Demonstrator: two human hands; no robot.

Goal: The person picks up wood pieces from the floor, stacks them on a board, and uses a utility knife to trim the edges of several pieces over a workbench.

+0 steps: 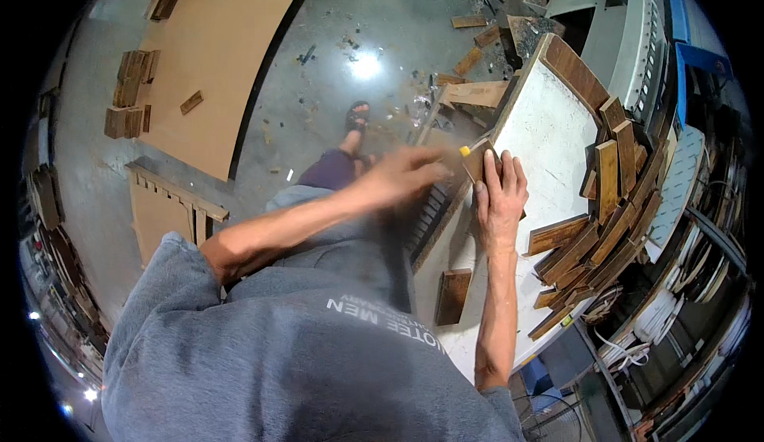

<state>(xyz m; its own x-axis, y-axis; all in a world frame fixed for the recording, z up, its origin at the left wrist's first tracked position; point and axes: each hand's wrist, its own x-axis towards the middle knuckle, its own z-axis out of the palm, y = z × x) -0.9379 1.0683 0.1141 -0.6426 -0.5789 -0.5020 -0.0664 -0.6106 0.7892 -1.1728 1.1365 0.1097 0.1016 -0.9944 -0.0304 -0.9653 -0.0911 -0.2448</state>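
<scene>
At inspection, nearest the camera was the person's grey sweatshirt (302,362), both bare forearms reaching out from it over the white worktable (549,136). A single dark wooden piece (454,296) lay flat on the table's near end, untouched. Beyond it, the right hand (500,195) lay palm-down with fingers spread, pressing a small brown wooden piece (475,162) flat against the table's left edge; it was a holding-down pressure rather than a closed grasp. The left hand (406,173) was blurred, its fingers drawn together at the piece's upper corner around a small yellow-tipped item (464,151); what that item was, and how tightly it was held, could not be told. The piece was judged light, rigid and thin, a cut board offcut unlikely to flex, with possibly sharp or splintery edges; it would be best taken by its long edges or pinned flat under the palm, as observed. To the right, a loose heap of similar wooden strips (593,243) leaned along the table's far side. Farther off, on the concrete floor (350,28), lay a large cardboard sheet (219,52), stacked wood blocks (131,92) and scattered offcuts.
</scene>
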